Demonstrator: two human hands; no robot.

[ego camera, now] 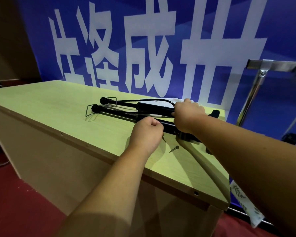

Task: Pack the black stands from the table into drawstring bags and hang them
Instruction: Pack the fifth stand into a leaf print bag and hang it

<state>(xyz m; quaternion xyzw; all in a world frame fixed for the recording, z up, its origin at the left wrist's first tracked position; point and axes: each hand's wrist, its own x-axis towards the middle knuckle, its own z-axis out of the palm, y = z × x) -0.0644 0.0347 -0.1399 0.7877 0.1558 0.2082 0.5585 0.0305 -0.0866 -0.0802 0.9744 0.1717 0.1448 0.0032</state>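
Gripping the far stand point(154, 107) by its thick tube with your right hand point(189, 115), left hand point(147, 132) clenched on I cannot tell what, expect stiff, smooth, slippery metal.

We list two black stands: the farther stand point(154, 108) and the nearer stand point(116, 114). Knobbed ends point(102, 100): we count two, one per stand. Wire loops: two, the upper wire loop point(116, 102) and the lower wire loop point(86, 110). Hands: two, the left hand point(146, 134) and the right hand point(188, 115). Table point(58, 106): one. Loose screw point(175, 148): one. Blue banner point(41, 31): one, and on it we count four large white characters point(197, 53). Metal rack point(256, 82): one. Leaf-printed cloth point(237, 194): one.
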